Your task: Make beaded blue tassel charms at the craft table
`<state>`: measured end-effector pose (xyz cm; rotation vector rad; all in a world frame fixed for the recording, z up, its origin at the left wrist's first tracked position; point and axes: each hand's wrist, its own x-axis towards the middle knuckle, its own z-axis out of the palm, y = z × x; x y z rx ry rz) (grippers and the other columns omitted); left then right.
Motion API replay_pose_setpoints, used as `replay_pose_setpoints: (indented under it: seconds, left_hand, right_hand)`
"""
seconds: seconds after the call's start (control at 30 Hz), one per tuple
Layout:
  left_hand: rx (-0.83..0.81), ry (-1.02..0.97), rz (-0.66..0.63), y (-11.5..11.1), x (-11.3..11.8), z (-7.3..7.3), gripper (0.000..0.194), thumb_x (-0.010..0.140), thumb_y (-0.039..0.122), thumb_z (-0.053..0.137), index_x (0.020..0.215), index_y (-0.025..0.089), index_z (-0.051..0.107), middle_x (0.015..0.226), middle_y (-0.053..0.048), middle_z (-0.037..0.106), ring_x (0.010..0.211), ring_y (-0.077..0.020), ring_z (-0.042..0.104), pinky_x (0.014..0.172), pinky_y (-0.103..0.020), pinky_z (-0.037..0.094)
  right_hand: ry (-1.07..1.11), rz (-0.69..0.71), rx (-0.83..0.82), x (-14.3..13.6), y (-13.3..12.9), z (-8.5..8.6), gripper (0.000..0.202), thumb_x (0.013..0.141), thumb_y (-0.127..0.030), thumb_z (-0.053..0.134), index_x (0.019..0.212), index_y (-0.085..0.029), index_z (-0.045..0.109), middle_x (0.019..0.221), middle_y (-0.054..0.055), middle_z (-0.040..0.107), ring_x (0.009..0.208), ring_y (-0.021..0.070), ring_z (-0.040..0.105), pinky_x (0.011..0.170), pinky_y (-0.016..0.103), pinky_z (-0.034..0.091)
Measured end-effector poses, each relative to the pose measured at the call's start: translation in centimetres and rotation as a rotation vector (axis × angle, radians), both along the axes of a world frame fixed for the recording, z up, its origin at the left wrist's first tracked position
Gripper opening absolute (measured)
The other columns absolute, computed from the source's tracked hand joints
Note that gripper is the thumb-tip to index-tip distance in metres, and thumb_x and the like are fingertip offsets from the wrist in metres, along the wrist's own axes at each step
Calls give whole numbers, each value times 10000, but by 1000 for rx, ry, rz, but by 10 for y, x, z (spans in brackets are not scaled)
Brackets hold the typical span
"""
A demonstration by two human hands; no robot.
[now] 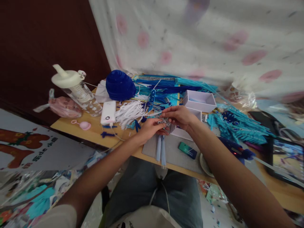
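My left hand (152, 128) and my right hand (178, 116) meet above the front of the table, their fingers closed around a small silvery ornament (164, 123). From below the ornament hang two pale blue tassels (162, 152), over the grey mat (150, 148). Just behind and beside my right hand stand two white open boxes (199, 100), the nearer one partly hidden by the hand. A bundle of white stems (130, 114) lies to the left of my hands. The fine details of the ornament are too small to tell.
A white power bank (108, 113), a blue yarn ball (120, 85) and a clear bottle (82, 95) stand left. Blue stems (159, 90) lie behind. On the right are turquoise feather-like pieces (247, 125), a glue gun (235, 150), a tape roll (204, 164) and a phone (287, 158).
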<state>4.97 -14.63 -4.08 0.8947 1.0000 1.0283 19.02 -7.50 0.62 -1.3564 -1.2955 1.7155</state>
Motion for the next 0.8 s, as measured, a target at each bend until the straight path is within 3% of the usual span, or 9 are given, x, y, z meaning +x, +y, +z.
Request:
replay_pose_setpoints:
  seconds: [0.13,0.33,0.47,0.67,0.8]
  left_hand:
    - [16,-17,-19,7,-3,1,57,887,150,650,905,112,689,818,-53,749,652,-136,717,678,-249,573]
    - [80,13,-33,15,-6,1,140,907,225,642,1013,136,666,886,-60,755,675,-144,708,668,-262,566]
    - [103,27,-10,15,-4,1,148,879,174,636,1020,136,660,890,-55,752,646,-142,693,619,-252,558]
    - [105,24,-2,16,-3,-3,149,842,182,653,981,131,669,907,-71,752,618,-137,674,573,-241,539]
    - [103,19,-36,17,-5,-9,268,778,174,727,1037,137,668,980,-88,753,637,-133,682,548,-215,506]
  right_hand:
    - [54,-63,108,-1,5,-1,268,552,-152,915,708,-156,697,673,18,721,482,72,556,413,164,413]
    - [29,-129,338,-2,13,-6,379,493,-355,943,709,-167,694,673,18,701,554,110,551,523,246,442]
    - [-9,-130,420,-2,16,-10,424,477,-441,929,699,-171,690,674,33,704,591,141,561,573,291,462]
    - [-37,-100,467,-2,18,-17,325,568,-417,864,730,-190,697,728,53,721,640,180,600,588,316,460]
    - [-37,-101,472,-2,19,-18,277,589,-380,844,734,-197,694,724,49,721,647,188,608,596,321,465]
